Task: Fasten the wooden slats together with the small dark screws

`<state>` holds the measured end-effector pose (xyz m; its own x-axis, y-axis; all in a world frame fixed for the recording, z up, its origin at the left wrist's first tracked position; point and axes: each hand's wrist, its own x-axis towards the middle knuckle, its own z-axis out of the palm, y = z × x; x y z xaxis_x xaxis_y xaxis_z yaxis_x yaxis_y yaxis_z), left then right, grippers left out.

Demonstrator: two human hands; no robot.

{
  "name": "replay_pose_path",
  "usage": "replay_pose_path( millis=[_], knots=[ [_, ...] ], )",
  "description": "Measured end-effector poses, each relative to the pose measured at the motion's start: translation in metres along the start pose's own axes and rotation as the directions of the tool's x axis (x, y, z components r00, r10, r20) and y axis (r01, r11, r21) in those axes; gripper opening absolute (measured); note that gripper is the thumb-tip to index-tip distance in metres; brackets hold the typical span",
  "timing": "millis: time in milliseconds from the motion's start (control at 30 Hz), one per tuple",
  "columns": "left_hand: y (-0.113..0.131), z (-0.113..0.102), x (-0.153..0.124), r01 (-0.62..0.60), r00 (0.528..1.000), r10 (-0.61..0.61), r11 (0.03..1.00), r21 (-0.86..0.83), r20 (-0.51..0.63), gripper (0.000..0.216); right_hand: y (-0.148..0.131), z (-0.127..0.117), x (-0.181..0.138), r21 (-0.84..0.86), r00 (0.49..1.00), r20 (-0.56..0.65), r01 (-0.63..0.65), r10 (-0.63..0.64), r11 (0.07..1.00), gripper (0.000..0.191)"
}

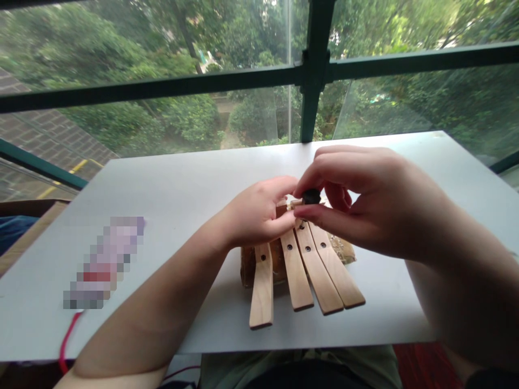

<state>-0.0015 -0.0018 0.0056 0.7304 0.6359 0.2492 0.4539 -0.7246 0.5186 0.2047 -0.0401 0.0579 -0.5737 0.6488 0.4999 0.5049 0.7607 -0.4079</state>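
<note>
- Wooden slats (298,278), four counted, head view: narrower far ends over a brown block (278,265), broad ends fanned out past its near side, towards the person. Probably laid across the block for support, leaving broad ends clear of it.
- Spacing uneven: leftmost slat set apart by a gap; two rightmost side by side, nearly touching.
- Dark round spots (289,247), one on each slat near the narrowing; likely screws or plugged holes, too small to tell.
- Right hand (360,189): poised above the far ends, grasping a black piece (311,195) between thumb and forefinger. Fingertip pinch, presumably for fine control in a tight spot. Nature of piece unclear.
- Left hand (257,208): reaching in from the other side over the far ends, thumb stretched towards right thumb. Likely there to steady the work; fingertips partly hidden, cannot tell whether gripping anything.
- Work on a white table (170,194), close to the person's side, within easy reach of both hands and in daylight from the window beyond.
- Left of left forearm: pixelated object (105,265) with red cord (68,340), well apart from the slats, perhaps to leave room for the arms.
</note>
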Motion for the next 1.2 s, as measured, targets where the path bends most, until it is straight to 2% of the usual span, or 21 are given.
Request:
replay_pose_path(
  millis=[133, 267, 633, 700, 767, 867, 900, 933, 1033, 1200],
  knots=[
    [0.003, -0.004, -0.001, 0.020, 0.999, -0.018, 0.997, -0.079, 0.027, 0.024, -0.002, 0.001, 0.002, 0.016, 0.996, -0.033, -0.084, 0.084, 0.996, 0.019],
    [0.006, -0.006, -0.001, -0.018, 0.999, 0.024, 0.992, -0.124, 0.044, 0.023, -0.004, 0.004, 0.003, 0.014, 0.989, -0.063, -0.137, 0.137, 0.991, 0.029],
    [0.007, -0.005, 0.004, -0.044, 0.999, 0.045, 0.993, -0.110, 0.003, 0.005, -0.001, 0.009, 0.005, -0.067, 0.971, -0.164, -0.188, 0.175, 0.980, 0.046],
    [0.006, -0.006, 0.004, -0.052, 0.999, 0.052, 0.994, -0.094, 0.008, 0.006, 0.001, 0.008, 0.005, -0.064, 0.974, -0.170, -0.165, 0.152, 0.984, 0.042],
    [0.004, -0.006, 0.003, -0.054, 0.999, 0.054, 0.996, -0.067, 0.002, 0.009, 0.004, 0.004, 0.004, -0.024, 0.989, -0.123, -0.089, 0.085, 0.996, 0.031],
    [0.002, -0.006, 0.003, -0.066, 0.998, 0.066, 0.998, 0.001, -0.001, 0.012, 0.007, -0.006, 0.003, 0.136, 0.995, 0.058, 0.076, -0.084, 0.988, 0.018],
    [0.002, -0.005, 0.003, -0.070, 0.998, 0.070, 0.997, 0.026, 0.002, 0.012, 0.008, -0.009, 0.002, 0.185, 0.986, 0.105, 0.109, -0.129, 0.977, 0.018],
    [0.002, -0.005, 0.003, -0.074, 0.997, 0.074, 0.996, 0.048, 0.001, 0.013, 0.008, -0.013, 0.001, 0.214, 0.979, 0.133, 0.121, -0.151, 0.969, 0.026],
    [0.002, -0.004, 0.003, -0.085, 0.996, 0.086, 0.994, 0.075, -0.013, 0.014, 0.009, -0.019, 0.000, 0.207, 0.973, 0.145, 0.150, -0.182, 0.967, 0.041],
    [0.001, 0.000, 0.002, -0.118, 0.992, 0.120, 0.991, 0.062, -0.045, 0.015, 0.012, -0.018, 0.000, 0.160, 0.974, 0.129, 0.166, -0.187, 0.973, 0.029]
  ],
)
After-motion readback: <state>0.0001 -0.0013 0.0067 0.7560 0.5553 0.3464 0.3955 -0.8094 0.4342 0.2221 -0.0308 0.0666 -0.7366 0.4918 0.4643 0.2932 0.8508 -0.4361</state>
